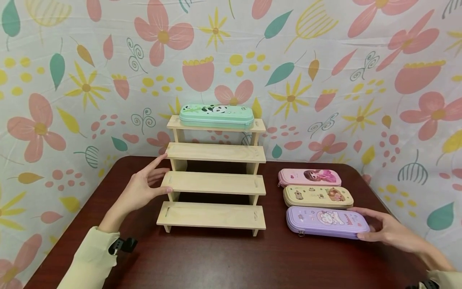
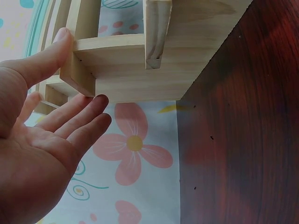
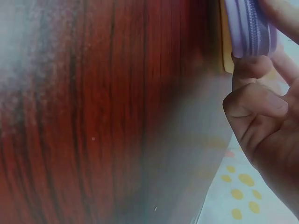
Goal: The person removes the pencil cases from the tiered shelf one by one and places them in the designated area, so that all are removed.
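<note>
A four-step wooden display rack (image 1: 213,182) stands on the table. My left hand (image 1: 138,190) touches its left side with extended fingers, the thumb on the end of one step and the index fingertip at the step above. In the left wrist view, the thumb of the left hand (image 2: 44,112) lies against a step's end. At the right, my right hand (image 1: 390,233) pinches the right end of a purple pencil case (image 1: 325,220) with a cartoon print. The right wrist view shows fingers of the right hand (image 3: 271,107) at the case's zippered end.
A mint-green panda pencil case (image 1: 216,115) lies on the rack's top step. Behind the purple case lie a yellow pencil case (image 1: 317,196) and a pink pencil case (image 1: 310,177). The dark wooden table (image 1: 216,261) meets a flower-patterned cloth (image 1: 108,68) at the back.
</note>
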`<action>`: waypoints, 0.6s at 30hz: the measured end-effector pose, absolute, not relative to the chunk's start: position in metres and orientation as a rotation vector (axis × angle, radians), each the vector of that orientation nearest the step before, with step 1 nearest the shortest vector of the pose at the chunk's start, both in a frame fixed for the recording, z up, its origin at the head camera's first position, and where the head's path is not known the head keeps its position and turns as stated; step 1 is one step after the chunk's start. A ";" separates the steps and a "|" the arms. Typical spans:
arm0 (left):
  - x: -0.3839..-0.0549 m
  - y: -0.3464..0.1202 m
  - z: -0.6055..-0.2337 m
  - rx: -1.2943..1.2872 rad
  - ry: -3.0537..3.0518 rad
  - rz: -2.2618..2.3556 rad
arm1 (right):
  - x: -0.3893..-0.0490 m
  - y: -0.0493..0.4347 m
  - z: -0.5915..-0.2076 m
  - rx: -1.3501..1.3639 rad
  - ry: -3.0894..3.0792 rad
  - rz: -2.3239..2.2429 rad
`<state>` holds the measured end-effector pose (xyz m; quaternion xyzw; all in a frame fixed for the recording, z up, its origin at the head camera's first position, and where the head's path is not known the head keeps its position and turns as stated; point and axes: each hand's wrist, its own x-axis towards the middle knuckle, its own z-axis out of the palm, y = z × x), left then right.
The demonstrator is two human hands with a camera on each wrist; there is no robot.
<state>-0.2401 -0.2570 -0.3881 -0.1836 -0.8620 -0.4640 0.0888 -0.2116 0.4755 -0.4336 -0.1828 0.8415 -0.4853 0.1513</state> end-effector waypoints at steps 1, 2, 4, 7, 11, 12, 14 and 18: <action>-0.240 -0.257 -0.388 -0.547 -2.564 -1.382 | -0.213 0.476 -0.435 -0.531 2.408 -1.399; -0.240 -0.257 -0.388 -0.547 -2.563 -1.384 | -0.213 0.476 -0.435 -0.534 2.409 -1.404; -0.239 -0.257 -0.388 -0.547 -2.564 -1.386 | -0.215 0.477 -0.437 -0.525 2.419 -1.412; -0.239 -0.256 -0.387 -0.542 -2.568 -1.385 | -0.217 0.478 -0.440 -0.510 2.424 -1.424; -0.239 -0.256 -0.386 -0.536 -2.572 -1.385 | -0.221 0.481 -0.442 -0.495 2.436 -1.428; -0.239 -0.256 -0.386 -0.535 -2.572 -1.385 | -0.221 0.482 -0.443 -0.496 2.442 -1.424; -0.239 -0.256 -0.386 -0.535 -2.573 -1.383 | -0.223 0.483 -0.444 -0.491 2.453 -1.429; -0.239 -0.256 -0.386 -0.535 -2.573 -1.383 | -0.224 0.483 -0.445 -0.506 2.457 -1.431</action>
